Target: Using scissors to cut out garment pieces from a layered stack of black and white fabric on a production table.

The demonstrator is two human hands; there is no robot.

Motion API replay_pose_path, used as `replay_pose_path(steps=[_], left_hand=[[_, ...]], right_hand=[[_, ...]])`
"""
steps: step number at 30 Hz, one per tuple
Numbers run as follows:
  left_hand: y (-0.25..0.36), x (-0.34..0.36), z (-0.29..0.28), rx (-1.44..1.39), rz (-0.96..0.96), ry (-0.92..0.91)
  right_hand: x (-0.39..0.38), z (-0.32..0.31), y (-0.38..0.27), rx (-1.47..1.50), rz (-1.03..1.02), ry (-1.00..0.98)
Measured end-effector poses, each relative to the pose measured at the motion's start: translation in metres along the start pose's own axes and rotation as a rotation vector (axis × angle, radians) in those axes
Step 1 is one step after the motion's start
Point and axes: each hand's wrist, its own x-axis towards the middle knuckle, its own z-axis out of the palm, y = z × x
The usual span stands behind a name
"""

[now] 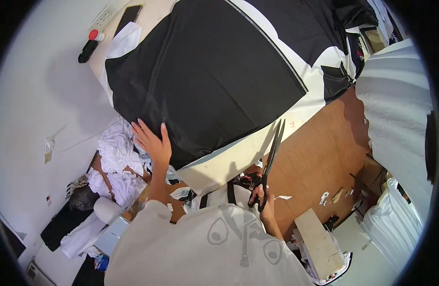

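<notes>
A large black piece of fabric (pixel 214 76) lies spread over the table, with a pale stripe along its right edge. My left hand (pixel 153 142) rests on the near left edge of that fabric, its fingers spread. In my right hand (pixel 263 198) is a pair of long black scissors (pixel 275 145), gripped by the handles, with the blades pointing up and away past the table's near right corner. The blades look slightly parted and stand beside the fabric's near right edge; whether they touch it I cannot tell. White material (pixel 315 90) shows beneath the black fabric on the right.
The pale table (pixel 214 169) ends just before my body. A phone (pixel 128 20), a red-capped container (pixel 96 35) and a power strip (pixel 103 18) are at its far left. White cloth heaps (pixel 117 148) lie on the left; a white curtain (pixel 396 90) hangs right. Scraps (pixel 323 198) litter the brown floor (pixel 310 152).
</notes>
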Motion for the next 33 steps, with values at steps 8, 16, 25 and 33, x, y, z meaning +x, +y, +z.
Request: replay_pose_path(steps=[8,16,25,33], left_hand=[[0.016,-0.017,-0.016,0.073,0.363,-0.105],[0.027,-0.019,-0.013,0.069,0.358,-0.173],[0.022,-0.021,-0.009,0.076,0.366,-0.179],[0.017,-0.017,-0.008,0.073,0.378,-0.174]], right_hand=[[0.016,0.056,-0.019,0.193,0.002,0.073],[0.052,0.112,-0.042,0.442,0.011,0.184],[0.066,0.125,-0.043,0.406,0.034,0.266],[0.079,0.132,-0.056,0.487,-0.044,0.299]])
